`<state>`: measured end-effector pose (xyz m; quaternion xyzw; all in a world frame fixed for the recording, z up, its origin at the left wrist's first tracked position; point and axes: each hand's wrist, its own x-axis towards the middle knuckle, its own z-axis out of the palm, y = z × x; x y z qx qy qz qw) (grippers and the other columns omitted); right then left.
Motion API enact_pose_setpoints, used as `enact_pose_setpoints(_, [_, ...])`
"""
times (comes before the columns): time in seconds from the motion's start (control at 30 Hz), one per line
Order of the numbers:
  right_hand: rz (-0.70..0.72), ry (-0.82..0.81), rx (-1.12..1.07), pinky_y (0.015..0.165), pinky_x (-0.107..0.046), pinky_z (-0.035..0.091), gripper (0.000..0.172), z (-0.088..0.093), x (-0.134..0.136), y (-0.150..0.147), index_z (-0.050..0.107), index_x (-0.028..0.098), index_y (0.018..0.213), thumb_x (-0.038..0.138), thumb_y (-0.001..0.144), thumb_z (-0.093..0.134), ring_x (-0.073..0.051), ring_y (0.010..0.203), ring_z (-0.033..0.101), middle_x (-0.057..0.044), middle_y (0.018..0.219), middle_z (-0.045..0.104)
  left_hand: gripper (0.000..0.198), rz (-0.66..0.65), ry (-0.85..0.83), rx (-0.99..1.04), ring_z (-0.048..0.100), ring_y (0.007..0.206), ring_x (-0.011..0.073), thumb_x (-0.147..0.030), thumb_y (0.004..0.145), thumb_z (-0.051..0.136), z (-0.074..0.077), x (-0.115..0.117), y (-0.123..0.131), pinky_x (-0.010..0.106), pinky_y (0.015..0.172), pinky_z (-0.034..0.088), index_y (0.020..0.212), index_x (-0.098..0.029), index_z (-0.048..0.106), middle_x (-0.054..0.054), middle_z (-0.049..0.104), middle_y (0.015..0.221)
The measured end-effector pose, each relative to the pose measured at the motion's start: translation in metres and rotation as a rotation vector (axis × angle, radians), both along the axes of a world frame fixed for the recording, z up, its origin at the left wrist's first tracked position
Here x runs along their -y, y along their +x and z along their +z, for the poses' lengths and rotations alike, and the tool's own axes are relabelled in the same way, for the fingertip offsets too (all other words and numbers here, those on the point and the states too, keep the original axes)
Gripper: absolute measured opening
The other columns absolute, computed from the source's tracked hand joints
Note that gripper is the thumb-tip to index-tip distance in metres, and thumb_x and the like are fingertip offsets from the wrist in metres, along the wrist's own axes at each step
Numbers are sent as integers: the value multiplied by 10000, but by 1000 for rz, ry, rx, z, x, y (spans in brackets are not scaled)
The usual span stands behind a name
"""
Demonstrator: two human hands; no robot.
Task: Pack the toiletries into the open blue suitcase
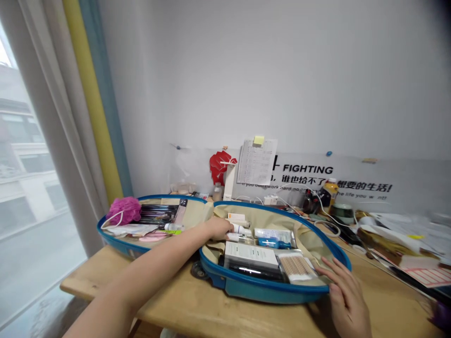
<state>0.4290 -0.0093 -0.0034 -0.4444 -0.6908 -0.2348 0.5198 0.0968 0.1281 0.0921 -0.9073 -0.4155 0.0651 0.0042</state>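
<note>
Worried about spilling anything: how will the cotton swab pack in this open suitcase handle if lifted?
The cotton swab pack is likely light for its size, since it seems to hold only thin swabs. Its clear wrapper may flex and feel slick. Lying flat, it seems unlikely to roll.

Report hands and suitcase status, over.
Left hand inside open blue-rimmed suitcase, at white plastic tubes; right hand on blue rim, near packet of cotton swabs.

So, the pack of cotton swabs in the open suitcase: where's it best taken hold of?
Probably across the middle of the pack of cotton swabs, from above with the right hand: it lies flat, long and narrow, close against the suitcase's front rim, leaving its top face free.
</note>
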Motion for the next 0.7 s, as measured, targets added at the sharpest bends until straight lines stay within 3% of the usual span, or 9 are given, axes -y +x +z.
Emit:
enact_pose_setpoints(0.1, [-7, -11, 28, 918, -456, 463, 314, 1, 1, 2, 672, 219, 980, 338, 946, 384, -285, 1201, 552, -85, 1119, 677, 296, 13, 0, 23, 661, 988, 210, -249, 790, 637, 1, 1, -2, 276, 810, 515, 1083, -262, 677, 35, 708, 1099])
enact_pose_setpoints(0.23, [-17, -11, 34, 911, -460, 470, 310, 0, 0, 4, 671, 219, 972, 339, 942, 387, -290, 1191, 560, -88, 1119, 678, 269, 51, 48, 115, 621, 1085, 186, -265, 877, 526, 19, -2, -16, 256, 880, 476, 1106, -280, 665, 6, 675, 1201])
enact_pose_setpoints(0.37, [-6, -11, 11, 919, -472, 468, 321, -2, -1, 5, 676, 222, 967, 356, 939, 386, -295, 1179, 569, -88, 1103, 683, 316, 182, 115, 185, 603, 1109, 186, -284, 935, 414, 44, -10, -62, 269, 923, 450, 1162, -270, 634, 14, 655, 1240])
enact_pose_setpoints(0.43, [-12, -35, -5, 919, -474, 471, 342, -3, -1, 5, 682, 223, 959, 383, 936, 381, -297, 1171, 574, -92, 1091, 686, 324, 267, 118, 171, 615, 1088, 195, -292, 937, 401, 49, -12, -92, 278, 911, 455, 1160, -255, 634, 30, 664, 1220])
enact_pose_setpoints(0.57, [-7, -33, -29, 930, -471, 468, 348, -4, -2, 5, 687, 222, 947, 389, 931, 383, -298, 1177, 568, -93, 1092, 685, 293, 399, 41, 66, 661, 980, 195, -262, 865, 501, 39, -6, -144, 260, 824, 483, 1114, -225, 652, 49, 707, 1115])
enact_pose_setpoints(0.7, [7, 5, -13, 929, -461, 462, 325, -3, -3, 4, 685, 223, 950, 363, 930, 392, -291, 1170, 572, -84, 1097, 684, 365, 454, -34, -30, 672, 944, 203, -158, 710, 617, 17, -2, -169, 250, 785, 489, 1065, -230, 662, 51, 721, 1067])
